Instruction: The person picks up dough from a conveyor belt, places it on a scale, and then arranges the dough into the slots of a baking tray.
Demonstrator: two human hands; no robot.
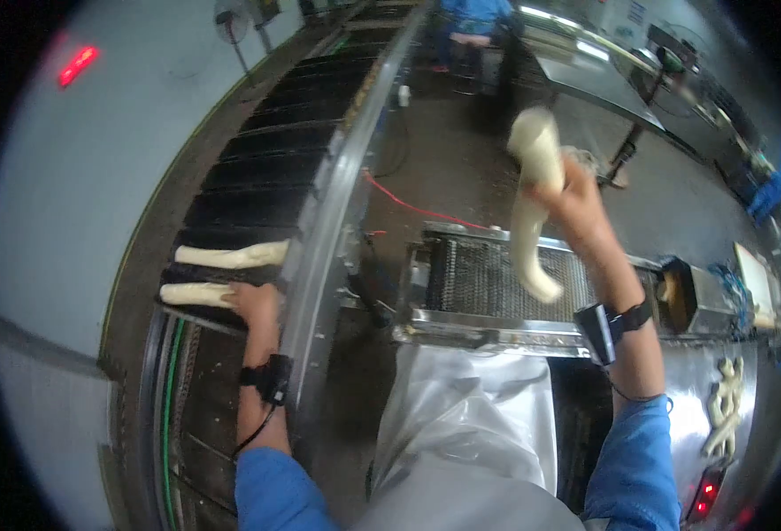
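Observation:
In the head view my right hand (578, 208) grips a long, pale dough strip (539, 159) by its middle. The strip hangs bent in the air above a mesh belt (470, 276), its ends blurred by motion. Over at the left, my left hand (257, 303) has its fingers closed round the near end of another dough strip (194, 294), which lies across a black conveyor slat. Just beyond it a third dough strip (231, 257) rests on the neighbouring slat, apart from my hand.
A metal rail (319, 230) edges the slatted conveyor (262, 146). At the right stand a metal box (698, 305) and a steel surface bearing twisted dough pieces (724, 407). A steel table (594, 88) and a person in blue (479, 11) are farther back. A red cable (421, 208) trails behind the belt.

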